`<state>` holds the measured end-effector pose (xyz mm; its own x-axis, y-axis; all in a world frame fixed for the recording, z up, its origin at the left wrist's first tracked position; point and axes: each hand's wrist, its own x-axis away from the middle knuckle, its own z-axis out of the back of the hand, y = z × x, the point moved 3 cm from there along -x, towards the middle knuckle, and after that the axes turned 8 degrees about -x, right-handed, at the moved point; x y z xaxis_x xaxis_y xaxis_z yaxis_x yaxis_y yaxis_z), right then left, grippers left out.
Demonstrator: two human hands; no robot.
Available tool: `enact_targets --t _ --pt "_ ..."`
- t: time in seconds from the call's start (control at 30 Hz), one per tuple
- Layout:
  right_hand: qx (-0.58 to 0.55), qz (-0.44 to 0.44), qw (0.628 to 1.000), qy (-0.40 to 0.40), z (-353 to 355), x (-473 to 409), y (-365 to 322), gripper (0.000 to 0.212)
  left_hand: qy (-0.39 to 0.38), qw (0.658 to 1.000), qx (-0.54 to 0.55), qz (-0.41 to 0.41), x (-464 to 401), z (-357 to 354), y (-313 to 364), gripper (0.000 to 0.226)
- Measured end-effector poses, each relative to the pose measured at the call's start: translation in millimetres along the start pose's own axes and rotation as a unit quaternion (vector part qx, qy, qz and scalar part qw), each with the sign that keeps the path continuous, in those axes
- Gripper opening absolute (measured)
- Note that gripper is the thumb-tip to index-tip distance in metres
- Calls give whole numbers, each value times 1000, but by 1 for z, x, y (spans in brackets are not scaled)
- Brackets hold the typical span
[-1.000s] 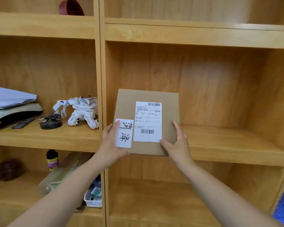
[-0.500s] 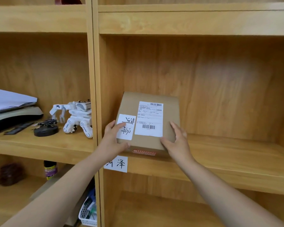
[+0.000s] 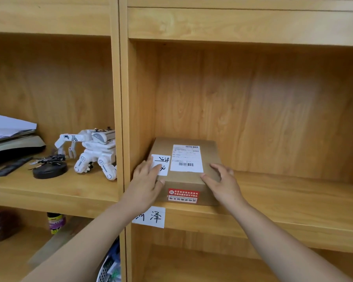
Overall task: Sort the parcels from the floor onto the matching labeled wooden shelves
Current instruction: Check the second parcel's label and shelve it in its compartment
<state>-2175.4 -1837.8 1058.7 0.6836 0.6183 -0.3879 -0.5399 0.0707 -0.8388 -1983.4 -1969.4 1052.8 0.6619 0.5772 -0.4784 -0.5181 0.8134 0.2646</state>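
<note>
One parcel, a flat brown cardboard box, lies flat at the front left corner of the wooden shelf in the right bay, close beside the upright divider. Front face: a red and white sticker with printed characters. Top face: a handwritten white label at the left, partly covered, and a larger printed shipping label with two barcodes at the centre. On the shelf's front edge, below the box, a white paper shelf tag with handwritten characters, its left part hidden by the forearm. Left hand: reaching in from lower left, palm against the box's near left corner, fingers laid flat over the top and the handwritten label. Right hand: reaching in from lower right, fingers spread loosely over the near right corner, thumb on the top edge. Both hands rest on the box rather than clasp it. Left bay, further off: a white toy robot and a small black round stand.
</note>
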Motion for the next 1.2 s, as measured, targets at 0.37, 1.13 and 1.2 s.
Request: enact_targets --t 0.37,1.13,1.2 --pt "34 -52 998 -5 -6 -18 5 49 94 942 -302 -114 -9 -3 3 40" --pt "136 43 990 1 5 1 -9 66 62 952 -292 -70 9 -2 18 54" --pt "149 65 987 14 8 1 -10 65 91 952 -285 -68 13 -5 23 53"
